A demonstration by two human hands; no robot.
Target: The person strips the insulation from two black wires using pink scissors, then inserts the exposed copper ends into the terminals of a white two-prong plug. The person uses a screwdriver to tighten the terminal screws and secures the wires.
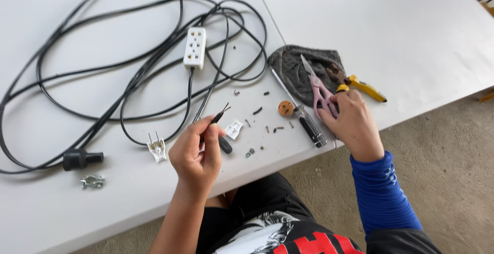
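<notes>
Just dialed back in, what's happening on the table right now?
A person sits at a white table. The left hand pinches the end of a black cable, its bared wires splayed at the tip. The right hand rests on pink-handled scissors lying on a grey cloth. A white socket strip, an opened white plug half with prongs, a screwdriver and small screws lie about on the table.

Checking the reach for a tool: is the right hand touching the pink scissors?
Touching. The head view shows the right hand with its fingers on the handles of the pink scissors.
</notes>
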